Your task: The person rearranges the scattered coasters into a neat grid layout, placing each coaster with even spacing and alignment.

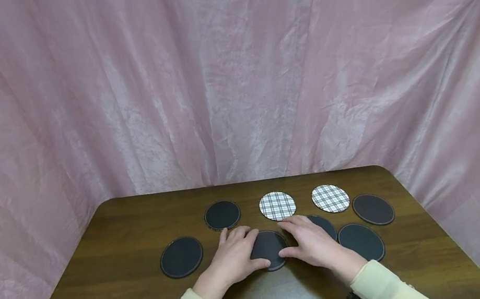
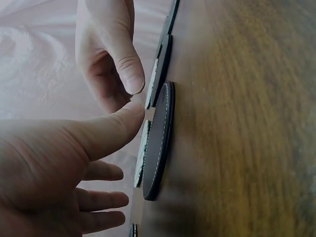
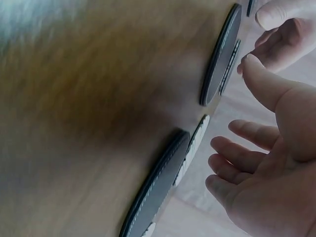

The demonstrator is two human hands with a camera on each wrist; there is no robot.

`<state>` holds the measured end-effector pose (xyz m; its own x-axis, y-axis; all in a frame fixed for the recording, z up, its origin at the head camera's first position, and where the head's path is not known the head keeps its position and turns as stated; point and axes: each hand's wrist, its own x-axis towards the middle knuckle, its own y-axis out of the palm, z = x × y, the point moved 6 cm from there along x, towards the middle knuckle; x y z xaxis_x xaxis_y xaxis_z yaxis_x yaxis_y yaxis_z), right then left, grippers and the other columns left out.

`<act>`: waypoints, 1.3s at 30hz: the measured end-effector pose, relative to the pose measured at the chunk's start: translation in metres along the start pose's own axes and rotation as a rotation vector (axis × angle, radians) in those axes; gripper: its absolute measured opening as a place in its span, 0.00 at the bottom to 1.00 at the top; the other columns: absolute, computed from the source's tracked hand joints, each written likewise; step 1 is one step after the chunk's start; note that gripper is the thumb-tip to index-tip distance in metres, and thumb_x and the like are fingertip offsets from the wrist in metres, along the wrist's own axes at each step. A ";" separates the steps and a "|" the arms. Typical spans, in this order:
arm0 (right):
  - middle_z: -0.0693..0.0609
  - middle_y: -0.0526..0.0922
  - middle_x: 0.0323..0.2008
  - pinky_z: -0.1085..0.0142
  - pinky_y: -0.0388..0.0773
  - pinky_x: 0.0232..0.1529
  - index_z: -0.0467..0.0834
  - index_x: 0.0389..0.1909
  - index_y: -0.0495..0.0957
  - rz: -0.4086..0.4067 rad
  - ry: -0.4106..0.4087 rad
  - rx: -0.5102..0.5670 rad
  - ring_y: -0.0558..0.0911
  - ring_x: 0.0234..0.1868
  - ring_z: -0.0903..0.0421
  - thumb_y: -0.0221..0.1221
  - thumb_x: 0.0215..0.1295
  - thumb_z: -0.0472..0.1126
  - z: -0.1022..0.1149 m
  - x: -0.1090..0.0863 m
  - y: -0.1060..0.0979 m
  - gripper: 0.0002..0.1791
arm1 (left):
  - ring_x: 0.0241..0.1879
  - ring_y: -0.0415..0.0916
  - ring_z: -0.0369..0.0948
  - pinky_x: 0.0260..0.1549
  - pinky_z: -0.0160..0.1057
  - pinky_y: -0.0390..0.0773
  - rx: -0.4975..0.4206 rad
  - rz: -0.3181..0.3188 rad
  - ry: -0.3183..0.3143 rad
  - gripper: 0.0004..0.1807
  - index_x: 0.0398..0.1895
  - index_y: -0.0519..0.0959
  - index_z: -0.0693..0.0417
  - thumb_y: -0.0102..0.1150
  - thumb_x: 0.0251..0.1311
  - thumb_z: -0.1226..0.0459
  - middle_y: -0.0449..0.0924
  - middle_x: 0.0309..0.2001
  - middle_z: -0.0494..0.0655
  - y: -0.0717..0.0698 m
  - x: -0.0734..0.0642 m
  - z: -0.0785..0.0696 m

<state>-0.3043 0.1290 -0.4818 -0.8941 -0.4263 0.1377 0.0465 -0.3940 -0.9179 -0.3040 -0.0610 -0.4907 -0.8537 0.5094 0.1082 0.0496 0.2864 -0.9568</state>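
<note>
A round dark coaster (image 1: 269,248) with a stitched edge lies flat on the wooden table between the two hands. My left hand (image 1: 235,257) is over its left side, fingers spread and thumb reaching across its near edge. On the other side, my right hand (image 1: 309,244) mirrors this, thumb and fingers parted. Both wrist views show the hands just above the tabletop; neither the left hand (image 2: 54,168) nor the right hand (image 3: 276,158) grips anything. The right hand partly covers another dark coaster (image 1: 323,226) behind it.
Two plaid coasters (image 1: 277,205) (image 1: 331,198) lie toward the back. Dark coasters lie at the left (image 1: 181,257), back left (image 1: 222,215), right (image 1: 361,242) and far right (image 1: 373,209). A pink curtain (image 1: 228,77) hangs behind the table (image 1: 101,289).
</note>
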 end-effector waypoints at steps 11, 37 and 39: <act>0.36 0.81 0.68 0.40 0.76 0.70 0.35 0.69 0.81 -0.032 0.057 -0.038 0.75 0.73 0.35 0.80 0.66 0.48 -0.019 0.003 -0.011 0.36 | 0.77 0.69 0.60 0.74 0.75 0.60 -0.022 -0.023 -0.021 0.42 0.75 0.79 0.58 0.79 0.65 0.43 0.76 0.73 0.59 -0.004 -0.002 0.004; 0.32 0.80 0.68 0.40 0.75 0.71 0.30 0.70 0.78 0.033 0.133 -0.037 0.76 0.72 0.33 0.78 0.67 0.49 -0.044 0.058 -0.008 0.39 | 0.82 0.60 0.60 0.76 0.74 0.55 -0.052 -0.003 -0.122 0.49 0.83 0.69 0.57 0.78 0.67 0.45 0.70 0.79 0.58 -0.005 0.085 0.026; 0.31 0.80 0.69 0.40 0.75 0.71 0.29 0.71 0.77 0.039 0.134 -0.024 0.76 0.72 0.33 0.78 0.67 0.49 -0.046 0.060 -0.007 0.40 | 0.82 0.59 0.60 0.77 0.74 0.55 -0.038 0.012 -0.128 0.49 0.84 0.67 0.56 0.78 0.67 0.44 0.69 0.80 0.58 -0.001 0.087 0.026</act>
<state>-0.3782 0.1434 -0.4842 -0.9432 -0.3280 0.0523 0.0733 -0.3592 -0.9304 -0.3918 -0.0375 -0.4876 -0.9120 0.4059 0.0594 0.0775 0.3126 -0.9467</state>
